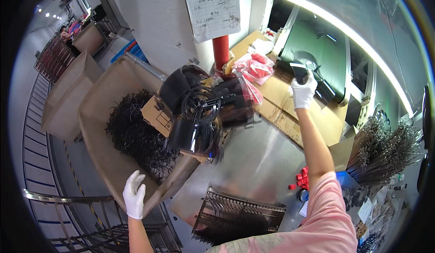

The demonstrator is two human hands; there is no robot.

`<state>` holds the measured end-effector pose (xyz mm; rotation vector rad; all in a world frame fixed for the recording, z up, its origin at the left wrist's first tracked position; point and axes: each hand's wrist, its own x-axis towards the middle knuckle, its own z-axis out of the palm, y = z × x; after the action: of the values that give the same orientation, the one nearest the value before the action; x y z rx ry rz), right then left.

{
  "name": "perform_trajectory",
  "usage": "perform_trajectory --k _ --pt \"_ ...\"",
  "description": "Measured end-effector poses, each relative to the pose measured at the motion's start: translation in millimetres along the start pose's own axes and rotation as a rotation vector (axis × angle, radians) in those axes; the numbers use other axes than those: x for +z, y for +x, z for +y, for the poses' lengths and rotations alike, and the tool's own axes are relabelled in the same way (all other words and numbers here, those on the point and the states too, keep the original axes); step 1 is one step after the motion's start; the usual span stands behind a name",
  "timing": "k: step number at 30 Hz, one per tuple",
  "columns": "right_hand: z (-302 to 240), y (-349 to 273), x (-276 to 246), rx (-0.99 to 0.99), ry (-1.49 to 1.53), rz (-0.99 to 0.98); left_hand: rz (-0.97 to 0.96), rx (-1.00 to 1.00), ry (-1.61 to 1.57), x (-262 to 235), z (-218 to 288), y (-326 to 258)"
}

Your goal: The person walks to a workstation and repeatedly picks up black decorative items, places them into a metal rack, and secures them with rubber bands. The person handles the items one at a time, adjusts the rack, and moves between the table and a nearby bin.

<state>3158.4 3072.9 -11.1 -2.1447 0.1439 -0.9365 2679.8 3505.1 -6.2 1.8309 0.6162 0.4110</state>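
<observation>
My right hand (302, 90), in a white glove, reaches far forward and grips a small dark part (299, 71) at the edge of a green conveyor belt (317, 44). My left hand (134, 194), also gloved in white, hangs with its fingers apart beside the near rim of a big cardboard box (97, 117) full of tangled black wire frames (136, 133). It holds nothing. Between the hands stands a pile of dark tinted visor shields (204, 112) on a metal table (258, 158).
A rack of dark flat parts (235, 214) sits at the table's near edge. Small red pieces (302, 178) lie by my right arm. Bundles of thin metal rods (385, 149) fan out at right. Red bagged items (256, 67) rest on flattened cardboard. A paper sheet (213, 8) hangs on the pillar.
</observation>
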Motion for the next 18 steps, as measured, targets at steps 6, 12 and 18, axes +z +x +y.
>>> perform_trajectory --k 6,12,18 --pt "-184.2 -121.0 -111.7 -0.611 0.403 -0.428 -0.087 0.011 -0.125 17.6 11.1 -24.9" --pt "-239.3 -189.0 -71.1 -0.581 0.478 -0.768 -0.114 0.027 -0.005 10.5 40.2 -73.2" --pt "-254.4 -197.8 -112.0 -0.539 0.056 -0.857 -0.043 0.158 0.068 22.8 88.3 -124.1"
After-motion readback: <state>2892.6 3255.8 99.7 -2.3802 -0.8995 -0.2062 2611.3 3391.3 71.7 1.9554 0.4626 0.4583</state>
